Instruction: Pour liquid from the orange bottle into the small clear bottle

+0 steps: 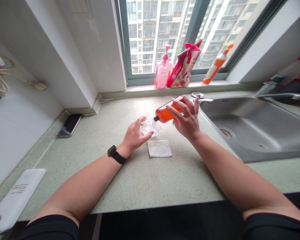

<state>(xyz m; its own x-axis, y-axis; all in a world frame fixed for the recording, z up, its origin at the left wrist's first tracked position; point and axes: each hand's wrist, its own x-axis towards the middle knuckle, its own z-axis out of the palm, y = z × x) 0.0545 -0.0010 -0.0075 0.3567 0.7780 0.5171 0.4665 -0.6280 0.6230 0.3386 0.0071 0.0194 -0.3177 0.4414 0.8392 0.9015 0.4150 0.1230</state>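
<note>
The right hand is closed around an amber bottle, fingers wrapped over its upper side. The bottle is tilted, its dark neck pointing down and to the left over the clear dish. Reflections at the dish make it hard to say whether liquid is leaving the neck.

The left hand is partly open, thumb and fingers parted to about the dish's width, holding it at its near and far sides. The dish stands on the countertop, well back from the front edge. A folded white tissue lies flat just on the near side of the dish, between the two forearms. A broad strip of counter surface runs from the tissue to the front edge.

On the right, the sink limits sideways travel; its left rim lies near the right hand. Behind the bottle, counter surface extends back to the raised ledge under the window. On the left, a phone lies beside the wall, and a white device lies at the near left corner, well apart from both hands.
</note>
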